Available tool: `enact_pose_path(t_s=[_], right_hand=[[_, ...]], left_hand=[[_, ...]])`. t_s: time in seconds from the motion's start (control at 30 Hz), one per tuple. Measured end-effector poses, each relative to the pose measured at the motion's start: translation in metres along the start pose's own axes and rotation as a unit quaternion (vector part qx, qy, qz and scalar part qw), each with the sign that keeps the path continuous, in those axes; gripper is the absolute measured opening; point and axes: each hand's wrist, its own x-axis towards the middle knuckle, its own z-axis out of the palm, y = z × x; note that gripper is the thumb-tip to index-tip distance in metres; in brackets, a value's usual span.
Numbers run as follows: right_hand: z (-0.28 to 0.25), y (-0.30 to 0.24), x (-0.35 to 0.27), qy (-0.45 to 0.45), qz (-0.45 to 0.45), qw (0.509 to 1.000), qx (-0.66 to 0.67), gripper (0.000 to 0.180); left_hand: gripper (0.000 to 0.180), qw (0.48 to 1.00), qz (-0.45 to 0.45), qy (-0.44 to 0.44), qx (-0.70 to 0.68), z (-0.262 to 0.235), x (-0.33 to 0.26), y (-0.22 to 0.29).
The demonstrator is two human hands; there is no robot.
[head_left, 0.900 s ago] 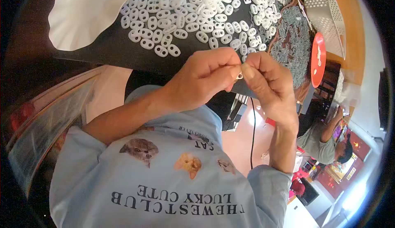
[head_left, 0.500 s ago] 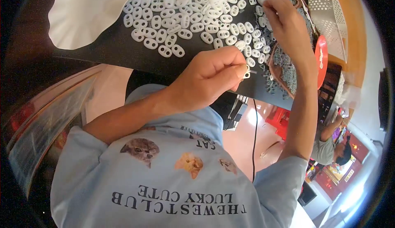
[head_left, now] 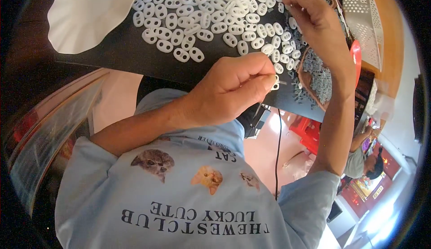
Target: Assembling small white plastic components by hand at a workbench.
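Observation:
My left hand (head_left: 235, 89) is closed in a pinch near the table's front edge. Thumb and forefinger hold a small white plastic piece with holes (head_left: 275, 85); a thin ribbed, spring-like metal bit (head_left: 282, 83) sticks out of its right side. Farther off to the right, my right hand (head_left: 316, 26) has loosely bent fingers with a gap between thumb and forefinger. Its fingertips hover at the right border of a spread of white two-hole pieces (head_left: 184, 22). Beneath its wrist lies a heap of tiny grey metal parts (head_left: 321, 76).
A white wavy-rimmed dish (head_left: 67, 37) stands on the dark table (head_left: 121, 62) at the far left. At the right are a white perforated basket (head_left: 366, 24) and a red dish (head_left: 355, 58). A black cable (head_left: 277, 154) hangs below. Another person (head_left: 359, 159) is in the right background.
My right hand has shifted slightly away and its fingers look a little more spread. The left hand keeps its pinch on the white piece. The whole view has moved slightly.

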Motion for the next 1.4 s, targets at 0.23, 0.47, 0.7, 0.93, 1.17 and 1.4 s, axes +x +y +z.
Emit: enact_pose_path(t_s=[0.23,0.47,0.7,0.93,1.17,1.4], right_hand=[[-0.006,-0.032,0.002,0.009,-0.037,0.999,-0.033,0.016],[-0.003,-0.018,0.002,0.042,-0.04,0.996,-0.074,0.018],[0.003,-0.012,-0.019,0.01,0.019,1.0,-0.013,0.015],[-0.009,-0.035,-0.05,-0.02,0.171,0.967,0.186,0.014],[0.005,-0.058,-0.075,-0.064,0.131,0.903,0.404,0.01],[0.011,-0.062,-0.076,-0.015,0.136,0.897,0.421,0.01]], left_hand=[[0.013,1.0,0.005,0.01,0.015,0.001,-0.003,0.001],[0.013,0.999,0.035,0.006,0.015,-0.001,-0.003,-0.003],[0.014,1.0,0.002,0.025,-0.006,0.001,-0.003,0.0],[0.015,0.999,0.022,0.035,-0.004,0.002,-0.003,-0.003],[0.015,0.999,0.026,0.032,-0.016,0.003,-0.003,-0.003],[0.016,1.0,0.007,0.001,0.005,0.001,-0.002,0.001]])
